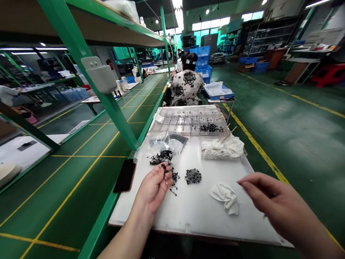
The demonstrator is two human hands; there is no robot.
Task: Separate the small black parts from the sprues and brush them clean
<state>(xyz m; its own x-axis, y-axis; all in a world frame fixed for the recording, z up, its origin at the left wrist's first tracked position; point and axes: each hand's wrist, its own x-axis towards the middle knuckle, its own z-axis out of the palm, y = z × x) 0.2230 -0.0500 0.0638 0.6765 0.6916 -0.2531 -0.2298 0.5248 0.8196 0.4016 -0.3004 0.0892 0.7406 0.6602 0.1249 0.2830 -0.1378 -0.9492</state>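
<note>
My left hand (157, 186) is closed around a small black plastic part (164, 167), pinched between thumb and fingers. Just behind and beside it lie tangled black parts with thin stems (174, 177), some by the mouth of a clear plastic bag (150, 147). Right of that hand sits a tight cluster of small dark round pieces (193, 176) on the white tabletop (194, 208). My right hand (271, 195) hovers over the table's right edge, thumb and forefinger pressed together; whatever is in them is too small to make out. A crumpled white cloth (226, 197) lies to its left.
A clear compartment tray (184, 120) with black pieces stands at the back. A bag of white finger cots or cloths (223, 148) is in front of it. A phone (125, 176) lies by the left edge, beside the green conveyor (82, 165). A person (186, 82) sits ahead.
</note>
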